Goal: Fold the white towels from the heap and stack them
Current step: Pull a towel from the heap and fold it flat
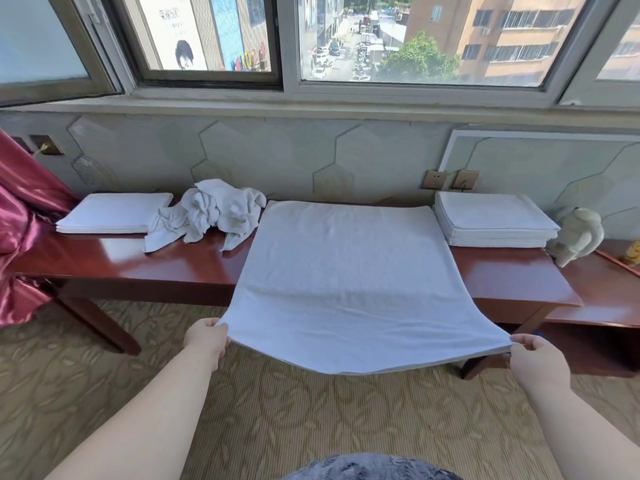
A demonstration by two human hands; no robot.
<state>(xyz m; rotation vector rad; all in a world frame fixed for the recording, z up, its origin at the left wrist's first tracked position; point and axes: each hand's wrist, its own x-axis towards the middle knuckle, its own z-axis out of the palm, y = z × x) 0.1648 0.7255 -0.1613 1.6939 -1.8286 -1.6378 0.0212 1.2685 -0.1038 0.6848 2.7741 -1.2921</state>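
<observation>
A white towel (346, 268) lies spread over the middle of the dark red bench (166, 268), its near half hanging out past the front edge toward me. My left hand (207, 337) pinches its near left corner, and my right hand (535, 356) pinches the near right corner. The near edge shows two layers and sags between my hands. A crumpled heap of white towels (211, 213) sits on the bench left of the spread towel. A stack of folded towels (491, 220) rests at the right, and a lower folded stack (114, 213) at the far left.
A pale stuffed toy (576, 235) stands right of the right stack. A red satin curtain (24, 216) hangs at the left end of the bench. The wall with sockets (450, 180) and windows runs right behind the bench. Patterned carpet (294, 417) lies underfoot.
</observation>
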